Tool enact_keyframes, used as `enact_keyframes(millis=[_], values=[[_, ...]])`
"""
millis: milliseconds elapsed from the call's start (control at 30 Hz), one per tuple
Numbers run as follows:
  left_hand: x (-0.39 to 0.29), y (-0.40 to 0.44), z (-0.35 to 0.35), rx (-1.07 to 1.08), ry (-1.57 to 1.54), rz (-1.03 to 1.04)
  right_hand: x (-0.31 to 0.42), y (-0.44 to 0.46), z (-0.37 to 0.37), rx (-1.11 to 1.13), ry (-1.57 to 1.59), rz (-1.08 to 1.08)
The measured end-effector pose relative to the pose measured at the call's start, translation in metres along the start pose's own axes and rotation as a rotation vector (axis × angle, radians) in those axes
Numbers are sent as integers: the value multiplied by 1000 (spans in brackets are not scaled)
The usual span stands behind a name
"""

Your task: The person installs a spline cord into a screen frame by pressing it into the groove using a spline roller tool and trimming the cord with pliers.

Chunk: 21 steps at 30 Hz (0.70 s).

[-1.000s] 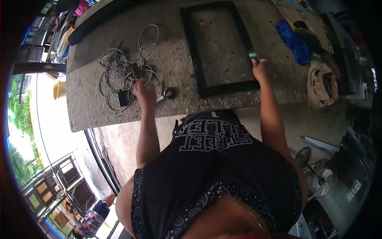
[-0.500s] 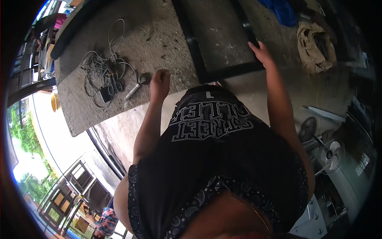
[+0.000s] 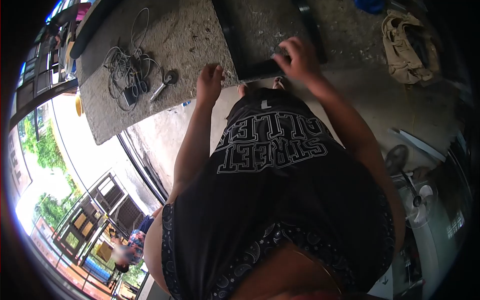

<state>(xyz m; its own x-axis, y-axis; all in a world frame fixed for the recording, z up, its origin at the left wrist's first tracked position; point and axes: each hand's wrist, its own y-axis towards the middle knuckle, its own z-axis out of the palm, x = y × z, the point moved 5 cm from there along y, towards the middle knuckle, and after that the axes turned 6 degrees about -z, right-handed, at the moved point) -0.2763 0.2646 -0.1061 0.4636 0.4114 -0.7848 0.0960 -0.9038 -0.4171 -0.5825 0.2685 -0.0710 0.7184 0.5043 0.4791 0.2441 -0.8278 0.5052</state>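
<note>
Right hand [image 3: 300, 60] has moved inward from the side bar of the black frame [image 3: 231, 42] to above its near end; fingers loosely bent, thumb parted, grip released, contact with the frame unclear. Left hand [image 3: 209, 85] hangs at the table edge just left of the frame, fingers curled; cannot tell if it holds anything. Frame is rectangular, straight-barred, slightly glossy, lying flat on the table [image 3: 195, 42], a rough, mottled grey-brown slab. Left of it: thin grey cable [image 3: 118, 70] in loose tangled loops, boxy black block [image 3: 131, 95], silver-handled tool [image 3: 159, 92] with round dark head. Crumpled tan fabric [image 3: 397, 50] at far right.
</note>
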Motion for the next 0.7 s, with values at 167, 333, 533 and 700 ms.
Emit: enact_keyframes(millis=[167,333,533,700], values=[[6,1,-6,-68,56,30,44,-22,44,115,-24,0],[-7,-19,-18,-65,306,225,48,-33,70,151,-85,6],[38,10,-123,-378,604,496,54,-34,80,127,-146,92],[84,41,-197,-188,1005,302,78,-33,78,140,-277,193]])
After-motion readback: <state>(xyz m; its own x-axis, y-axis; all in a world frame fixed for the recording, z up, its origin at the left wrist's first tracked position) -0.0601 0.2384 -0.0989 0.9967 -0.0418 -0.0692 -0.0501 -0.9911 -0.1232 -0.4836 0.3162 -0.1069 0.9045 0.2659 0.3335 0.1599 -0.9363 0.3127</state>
